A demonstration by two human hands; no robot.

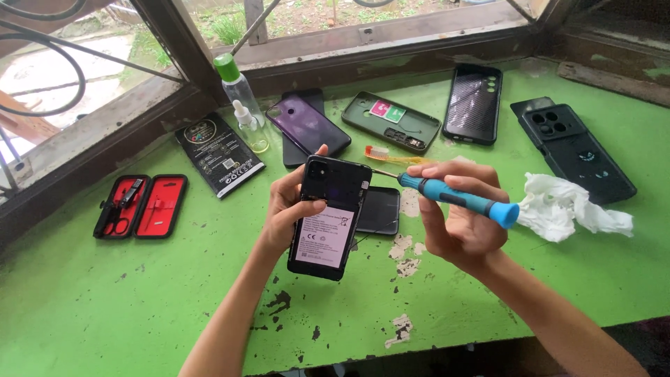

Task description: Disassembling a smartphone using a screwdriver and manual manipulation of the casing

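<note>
My left hand [285, 209] holds an opened black phone [329, 216] upright-tilted above the green table [174, 293], its back cover off and the white-labelled battery facing me. My right hand [457, 223] grips a blue precision screwdriver [457, 197] with a black collar. Its thin metal tip points left and meets the phone's upper right edge. A dark flat phone part [380, 211] lies on the table just behind the held phone.
An open red tool case [142, 207] lies at left, beside a black flat box [218, 153]. Behind are a green-capped bottle [237, 87], a dropper bottle [249, 126], a purple phone [307, 126], a toothbrush [391, 155], several phone cases [473, 103] and crumpled white tissue [569, 206].
</note>
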